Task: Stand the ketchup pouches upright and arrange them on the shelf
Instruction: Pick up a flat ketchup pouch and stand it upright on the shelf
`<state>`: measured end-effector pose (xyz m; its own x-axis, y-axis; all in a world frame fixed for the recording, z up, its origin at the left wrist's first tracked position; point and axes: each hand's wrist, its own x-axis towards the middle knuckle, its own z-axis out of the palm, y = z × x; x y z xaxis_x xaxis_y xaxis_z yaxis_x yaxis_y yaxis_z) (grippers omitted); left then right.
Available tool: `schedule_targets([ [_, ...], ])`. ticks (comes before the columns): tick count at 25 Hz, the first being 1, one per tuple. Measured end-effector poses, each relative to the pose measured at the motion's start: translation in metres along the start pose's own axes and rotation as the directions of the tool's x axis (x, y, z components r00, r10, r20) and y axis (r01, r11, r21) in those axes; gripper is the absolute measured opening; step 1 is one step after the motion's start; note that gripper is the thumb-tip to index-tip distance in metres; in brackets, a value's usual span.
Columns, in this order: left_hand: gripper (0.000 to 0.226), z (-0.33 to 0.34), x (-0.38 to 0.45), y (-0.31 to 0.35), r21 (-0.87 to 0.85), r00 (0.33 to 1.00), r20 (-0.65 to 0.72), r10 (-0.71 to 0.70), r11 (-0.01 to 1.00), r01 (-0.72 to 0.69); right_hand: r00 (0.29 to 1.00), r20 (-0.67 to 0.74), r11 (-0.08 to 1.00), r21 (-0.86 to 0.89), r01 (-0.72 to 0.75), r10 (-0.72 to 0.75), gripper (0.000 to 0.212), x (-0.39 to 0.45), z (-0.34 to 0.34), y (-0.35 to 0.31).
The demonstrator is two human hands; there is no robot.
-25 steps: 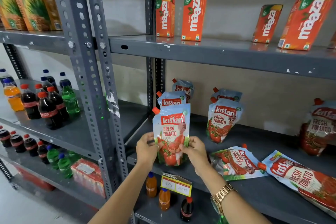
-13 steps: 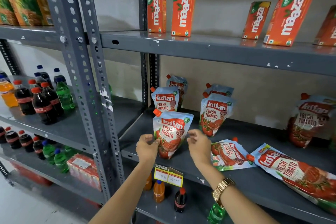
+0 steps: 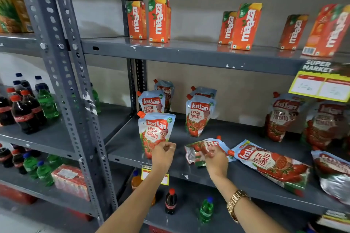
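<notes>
A ketchup pouch (image 3: 155, 132) stands upright near the front edge of the grey shelf (image 3: 246, 179), at its left end. The left hand (image 3: 163, 154) is right in front of the bottom of this pouch, with its fingers (image 3: 168, 146) curled in loosely; I cannot tell if they touch the pouch. Just to the right, a flat pouch (image 3: 198, 149) lies on the shelf. The right hand (image 3: 216, 159) is on it, and its fingers (image 3: 209, 152) pinch the pouch near its top edge. A gold watch (image 3: 235, 204) is on the right wrist. Another lying pouch (image 3: 270, 164) rests farther right, close beside the pinched one. Behind these, more pouches stand up: one back pouch (image 3: 151, 103) behind the first, and one middle pouch (image 3: 198, 115) farther right. On the shelf above stand orange juice boxes (image 3: 159, 20). A yellow price tag (image 3: 320, 85) hangs from that shelf on the right. On the left rack are dark and green drink bottles (image 3: 28, 111).
</notes>
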<state>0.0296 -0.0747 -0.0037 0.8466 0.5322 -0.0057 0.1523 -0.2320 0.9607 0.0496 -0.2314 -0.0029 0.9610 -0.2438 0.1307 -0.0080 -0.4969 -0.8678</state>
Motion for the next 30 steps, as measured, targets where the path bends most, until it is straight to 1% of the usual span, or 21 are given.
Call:
schedule_targets([
  [3, 0.030, 0.016, -0.002, 0.005, 0.031, 0.997, 0.081, 0.012, 0.999, -0.014, 0.996, 0.081, 0.997, -0.068, -0.039, 0.044, 0.021, -0.004, -0.008, 0.015],
  [7, 0.040, 0.032, 0.002, 0.009, 0.091, 0.983, 0.185, -0.004, 0.996, -0.013, 0.987, 0.156, 0.993, -0.120, -0.021, 0.039, 0.029, -0.005, -0.017, 0.024],
  [9, 0.047, 0.038, 0.006, 0.012, 0.075, 0.971, 0.238, -0.032, 0.997, 0.014, 0.982, 0.181, 0.989, -0.142, -0.025, 0.051, 0.027, -0.004, -0.017, 0.026],
  [11, 0.052, 0.045, 0.009, 0.014, 0.067, 0.953, 0.299, -0.054, 0.997, 0.035, 0.973, 0.203, 0.987, -0.140, -0.082, 0.109, 0.024, -0.001, -0.017, 0.029],
  [12, 0.053, 0.048, 0.010, 0.015, 0.063, 0.945, 0.320, -0.067, 0.997, 0.049, 0.965, 0.203, 0.983, -0.107, -0.149, 0.168, 0.022, 0.000, -0.018, 0.029],
  [14, 0.058, 0.054, 0.011, 0.017, 0.021, 0.931, 0.350, -0.101, 0.995, 0.101, 0.930, 0.208, 0.949, 0.022, -0.315, 0.304, 0.017, 0.003, -0.018, 0.031],
  [16, 0.063, 0.057, 0.011, 0.020, -0.005, 0.922, 0.359, -0.145, 0.988, 0.157, 0.895, 0.235, 0.893, 0.159, -0.421, 0.380, 0.018, 0.006, -0.018, 0.032],
  [18, 0.065, 0.056, 0.013, 0.024, 0.085, 0.907, 0.362, -0.215, 0.977, 0.197, 0.862, 0.266, 0.820, 0.284, -0.497, 0.431, 0.018, 0.008, -0.021, 0.032],
  [19, 0.061, 0.053, 0.012, 0.025, 0.160, 0.883, 0.386, -0.268, 0.962, 0.223, 0.843, 0.282, 0.779, 0.329, -0.533, 0.458, 0.017, 0.009, -0.023, 0.032],
  [20, 0.054, 0.049, 0.009, 0.028, 0.236, 0.839, 0.432, -0.331, 0.939, 0.249, 0.826, 0.302, 0.744, 0.362, -0.562, 0.477, 0.017, 0.011, -0.024, 0.032],
  [21, 0.050, 0.044, 0.005, 0.031, 0.294, 0.779, 0.489, -0.392, 0.915, 0.277, 0.810, 0.328, 0.711, 0.389, -0.585, 0.487, 0.019, 0.012, -0.025, 0.033],
  [22, 0.047, 0.041, 0.003, 0.032, 0.323, 0.726, 0.534, -0.434, 0.898, 0.299, 0.794, 0.353, 0.686, 0.403, -0.606, 0.495, 0.023, 0.012, -0.026, 0.034],
  [23, 0.045, 0.040, 0.001, 0.030, 0.332, 0.696, 0.561, -0.449, 0.892, 0.307, 0.780, 0.374, 0.669, 0.404, -0.624, 0.502, 0.027, 0.012, -0.026, 0.033],
  [24, 0.044, 0.040, 0.000, 0.028, 0.321, 0.692, 0.569, -0.444, 0.895, 0.310, 0.767, 0.391, 0.662, 0.393, -0.638, 0.508, 0.029, 0.012, -0.027, 0.032],
  [26, 0.040, 0.039, -0.002, 0.021, 0.272, 0.728, 0.553, -0.405, 0.914, 0.302, 0.755, 0.415, 0.656, 0.382, -0.651, 0.508, 0.028, 0.011, -0.026, 0.031],
  [27, 0.039, 0.037, -0.003, 0.018, 0.243, 0.736, 0.554, -0.391, 0.921, 0.306, 0.761, 0.419, 0.661, 0.387, -0.643, 0.495, 0.026, 0.011, -0.026, 0.030],
  [29, 0.042, 0.032, -0.002, 0.014, 0.182, 0.718, 0.578, -0.387, 0.919, 0.349, 0.805, 0.404, 0.723, 0.378, -0.579, 0.434, 0.018, 0.013, -0.028, 0.027],
  [30, 0.042, 0.030, -0.001, 0.013, 0.162, 0.709, 0.594, -0.381, 0.919, 0.358, 0.835, 0.389, 0.762, 0.373, -0.529, 0.389, 0.019, 0.013, -0.029, 0.024],
])
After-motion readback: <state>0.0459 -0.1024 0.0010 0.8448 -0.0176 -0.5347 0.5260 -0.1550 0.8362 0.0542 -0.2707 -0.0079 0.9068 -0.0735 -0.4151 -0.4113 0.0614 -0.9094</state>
